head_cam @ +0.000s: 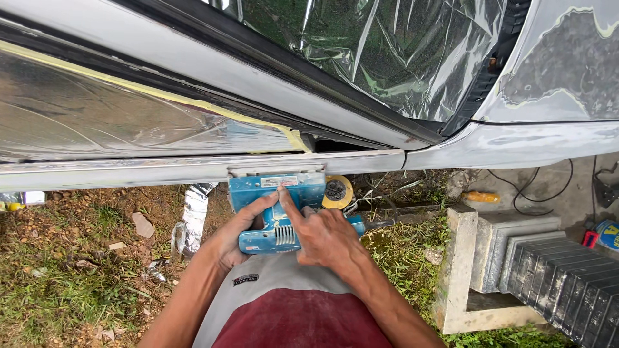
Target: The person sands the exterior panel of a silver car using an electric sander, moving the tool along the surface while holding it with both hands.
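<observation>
A blue electric sander (278,193) with a yellow-rimmed knob (337,191) is pressed with its pad against the pale grey sill (161,169) of a car body. My left hand (233,233) wraps the sander's rear grip from the left. My right hand (320,231) holds it from the right, with the index finger stretched up over the top of the housing. The sander's cable (380,223) runs off to the right over the grass.
Clear plastic sheet (400,45) and yellow masking tape (258,121) cover the car above the sill. Concrete blocks (509,264) stand at right, a foil-wrapped piece (193,216) lies on the grass, and black cables (535,187) trail over the ground.
</observation>
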